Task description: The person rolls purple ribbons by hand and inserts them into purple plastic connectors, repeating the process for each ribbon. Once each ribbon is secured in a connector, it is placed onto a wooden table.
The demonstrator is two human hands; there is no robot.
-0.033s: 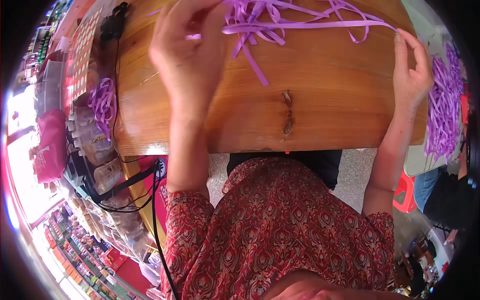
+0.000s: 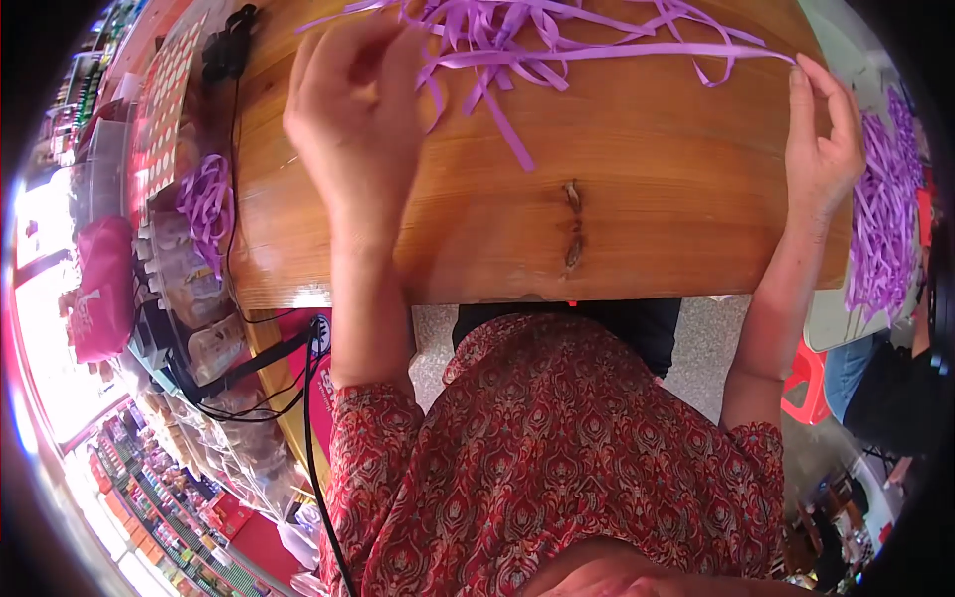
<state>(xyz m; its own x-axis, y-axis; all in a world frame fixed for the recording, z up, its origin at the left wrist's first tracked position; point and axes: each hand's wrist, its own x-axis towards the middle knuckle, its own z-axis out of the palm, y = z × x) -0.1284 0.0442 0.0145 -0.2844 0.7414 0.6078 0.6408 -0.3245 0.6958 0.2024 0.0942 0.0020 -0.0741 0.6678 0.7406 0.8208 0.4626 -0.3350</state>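
A narrow purple ribbon (image 2: 637, 50) runs nearly straight across the far part of the wooden table (image 2: 477, 229). At its right end, my right hand (image 2: 824, 149) pinches it between thumb and fingertips. My left hand (image 2: 358, 119) is raised over the table's far left, its fingers curled closed beside the ribbon's other end. Its fingertips are partly hidden, though the ribbon leads up to them. Behind the stretched length lies a loose tangle of purple ribbons (image 2: 487, 22), and one loose tail (image 2: 509, 134) points toward me.
A big heap of purple ribbon (image 2: 880, 219) lies on a pale surface to the right, near a red stool (image 2: 808, 383). At left are another ribbon bundle (image 2: 206, 209), a black cable (image 2: 235, 129), a pink pouch (image 2: 102, 289) and clear packets (image 2: 214, 348).
My left hand has shifted slightly left and toward me. More of the ribbon tangle shows beside its fingers. My right hand has moved barely to the right, still pinching the ribbon.
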